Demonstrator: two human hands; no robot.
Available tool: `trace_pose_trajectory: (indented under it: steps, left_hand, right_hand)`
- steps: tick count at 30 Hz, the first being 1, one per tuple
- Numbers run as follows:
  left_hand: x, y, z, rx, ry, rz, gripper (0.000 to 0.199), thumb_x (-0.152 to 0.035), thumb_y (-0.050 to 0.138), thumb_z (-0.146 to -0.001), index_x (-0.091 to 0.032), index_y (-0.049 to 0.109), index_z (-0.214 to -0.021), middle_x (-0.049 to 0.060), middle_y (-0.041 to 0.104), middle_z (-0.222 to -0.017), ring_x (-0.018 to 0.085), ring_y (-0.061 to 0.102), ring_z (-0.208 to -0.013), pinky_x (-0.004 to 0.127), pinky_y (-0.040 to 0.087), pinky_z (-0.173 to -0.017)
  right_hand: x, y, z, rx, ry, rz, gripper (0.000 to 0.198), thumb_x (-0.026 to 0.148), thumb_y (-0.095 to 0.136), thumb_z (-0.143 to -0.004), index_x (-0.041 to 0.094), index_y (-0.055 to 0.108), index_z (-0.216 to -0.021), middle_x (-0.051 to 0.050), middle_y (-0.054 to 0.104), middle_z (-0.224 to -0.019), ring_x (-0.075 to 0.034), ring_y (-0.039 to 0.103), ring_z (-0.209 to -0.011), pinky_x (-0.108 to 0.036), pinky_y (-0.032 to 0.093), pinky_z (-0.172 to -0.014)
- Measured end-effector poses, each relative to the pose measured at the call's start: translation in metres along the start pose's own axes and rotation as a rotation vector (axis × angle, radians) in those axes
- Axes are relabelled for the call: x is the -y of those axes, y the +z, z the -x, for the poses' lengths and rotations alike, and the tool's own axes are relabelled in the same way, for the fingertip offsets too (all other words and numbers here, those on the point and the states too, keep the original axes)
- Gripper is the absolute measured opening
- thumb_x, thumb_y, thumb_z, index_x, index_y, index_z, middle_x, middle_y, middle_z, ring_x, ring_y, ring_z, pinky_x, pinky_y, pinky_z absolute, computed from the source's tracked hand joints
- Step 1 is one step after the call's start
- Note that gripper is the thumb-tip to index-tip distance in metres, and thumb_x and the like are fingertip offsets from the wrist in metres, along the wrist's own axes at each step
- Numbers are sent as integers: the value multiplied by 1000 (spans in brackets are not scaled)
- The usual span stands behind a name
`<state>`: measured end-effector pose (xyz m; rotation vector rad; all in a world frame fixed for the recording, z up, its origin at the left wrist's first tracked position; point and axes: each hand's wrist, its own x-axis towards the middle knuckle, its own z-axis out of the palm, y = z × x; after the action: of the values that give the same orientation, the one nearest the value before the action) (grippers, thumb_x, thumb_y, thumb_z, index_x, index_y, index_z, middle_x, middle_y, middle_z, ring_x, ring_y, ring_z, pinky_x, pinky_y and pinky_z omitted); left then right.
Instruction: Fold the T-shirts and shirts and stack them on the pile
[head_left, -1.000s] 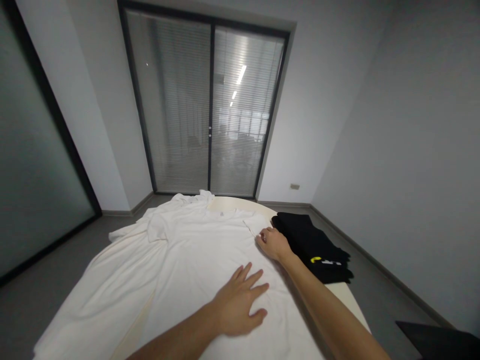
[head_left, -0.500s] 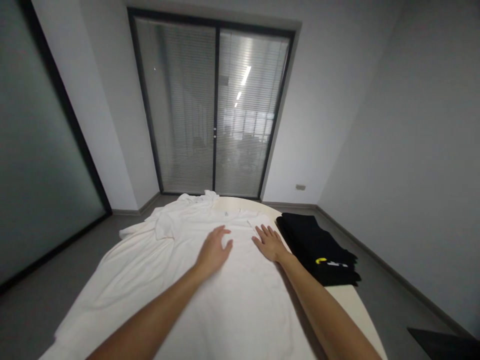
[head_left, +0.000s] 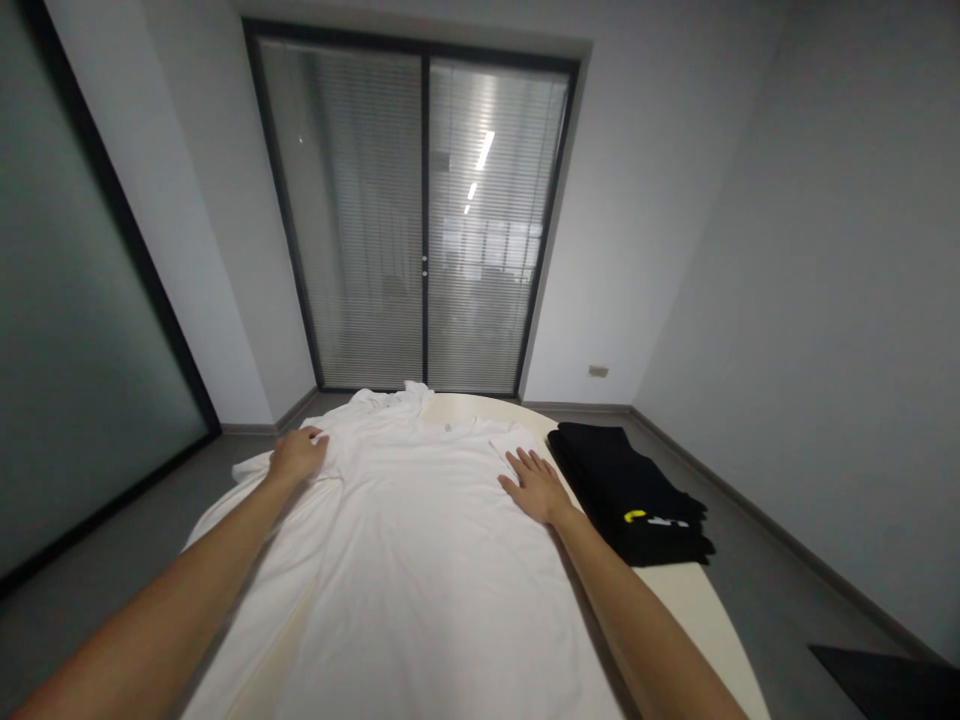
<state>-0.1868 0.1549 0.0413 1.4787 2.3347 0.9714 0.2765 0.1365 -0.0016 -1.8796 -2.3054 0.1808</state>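
Observation:
A white T-shirt [head_left: 442,560] lies spread on the table, its neckline at the far end and its body running toward me. My left hand [head_left: 298,456] is on the shirt's left sleeve area, fingers bent over the fabric with the thumb toward the right; the fingertips are partly hidden. Flat on the shirt's upper right part rests my right hand [head_left: 537,487], fingers spread. More white fabric [head_left: 247,540] lies bunched along the left side, under my left forearm, and whether it is a separate garment is hard to tell.
Folded black garments [head_left: 626,490] with a yellow and white print are stacked at the right. The pale table [head_left: 697,610] has a curved edge. Behind it stands a glazed partition with blinds [head_left: 420,230]. A dark flat object [head_left: 885,680] shows at lower right.
My left hand has moved left from the shirt's middle to its left sleeve and closed there. A strip of table now shows along the shirt's left side. My right hand stays in place.

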Motion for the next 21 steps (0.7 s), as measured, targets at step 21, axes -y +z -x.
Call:
trace_pose_trajectory:
  steps: [21]
  left_hand:
    - [-25, -15, 0, 8, -4, 557, 47, -19, 72, -64, -15, 58, -109, 10, 71, -104, 21, 70, -86, 32, 56, -76]
  right_hand:
    - [-4, 6, -4, -1, 4, -2, 73, 67, 29, -96, 26, 29, -156, -6, 19, -165, -29, 12, -152, -43, 8, -120]
